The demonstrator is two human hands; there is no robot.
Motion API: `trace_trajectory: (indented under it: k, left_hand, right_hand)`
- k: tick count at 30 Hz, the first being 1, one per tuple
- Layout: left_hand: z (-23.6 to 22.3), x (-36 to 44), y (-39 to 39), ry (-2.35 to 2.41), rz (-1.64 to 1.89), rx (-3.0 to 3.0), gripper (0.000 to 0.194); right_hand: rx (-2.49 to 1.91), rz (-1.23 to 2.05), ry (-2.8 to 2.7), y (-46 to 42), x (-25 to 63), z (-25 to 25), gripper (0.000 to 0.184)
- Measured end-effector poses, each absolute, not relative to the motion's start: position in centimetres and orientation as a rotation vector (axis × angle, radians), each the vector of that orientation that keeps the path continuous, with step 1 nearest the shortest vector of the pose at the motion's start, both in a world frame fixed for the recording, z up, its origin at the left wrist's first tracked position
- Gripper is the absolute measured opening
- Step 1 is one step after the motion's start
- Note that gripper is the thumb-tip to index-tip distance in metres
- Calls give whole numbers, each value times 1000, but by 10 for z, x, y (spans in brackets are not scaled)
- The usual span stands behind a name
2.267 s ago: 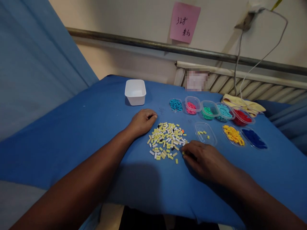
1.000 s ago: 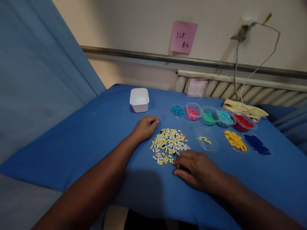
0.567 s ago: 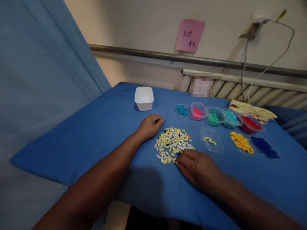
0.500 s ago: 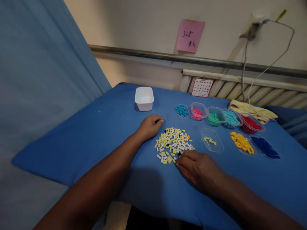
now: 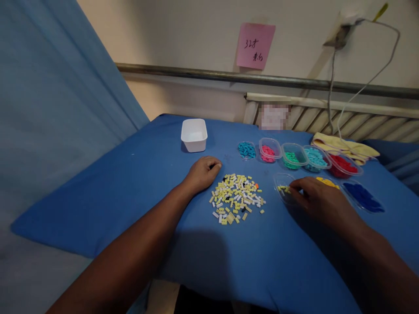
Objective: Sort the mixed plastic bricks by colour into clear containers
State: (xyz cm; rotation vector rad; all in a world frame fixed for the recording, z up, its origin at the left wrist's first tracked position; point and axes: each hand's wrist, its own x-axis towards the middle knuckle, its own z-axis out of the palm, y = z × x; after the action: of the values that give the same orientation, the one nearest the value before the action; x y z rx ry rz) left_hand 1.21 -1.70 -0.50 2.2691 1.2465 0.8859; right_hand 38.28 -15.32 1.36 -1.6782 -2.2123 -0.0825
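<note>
A loose pile of small pale yellow, white and black bricks point(image 5: 236, 198) lies on the blue table cover point(image 5: 131, 174). My left hand point(image 5: 203, 171) rests curled at the pile's upper left edge, fingers closed. My right hand point(image 5: 314, 198) reaches over a clear shallow tray point(image 5: 280, 181) that holds a few pale yellow bricks point(image 5: 283, 189). Its fingertips are bunched at those bricks; whether they still pinch one is hidden.
A white tub point(image 5: 194, 134) stands at the back. Clear trays hold blue point(image 5: 246, 149), pink point(image 5: 268, 152), green point(image 5: 290, 158), teal point(image 5: 314, 156), red point(image 5: 342, 164), orange-yellow point(image 5: 327, 182) and dark blue point(image 5: 363, 197) bricks. A yellow cloth point(image 5: 343, 146) lies by the radiator.
My right hand left the pile's lower right edge and moved right to the clear tray with pale yellow bricks. My left hand stayed put.
</note>
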Motion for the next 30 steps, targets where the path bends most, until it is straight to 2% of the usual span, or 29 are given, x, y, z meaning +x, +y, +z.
trace_trajectory:
  k: [8, 16, 19, 30]
  left_hand:
    - [-4, 12, -17, 1237, 899, 2280, 26]
    - [-5, 11, -15, 1225, 897, 2259, 26]
    - [-5, 11, -16, 1215, 903, 2255, 26]
    - [-6, 13, -19, 1264, 898, 2258, 26]
  right_hand:
    - [-1638, -130, -2177, -156, 379, 12, 33]
    - [-1044, 514, -2383, -172, 295, 26, 23]
    - [-927, 522, -2499, -164, 268, 31, 21]
    - [-1062, 482, -2809, -140, 244, 37, 19]
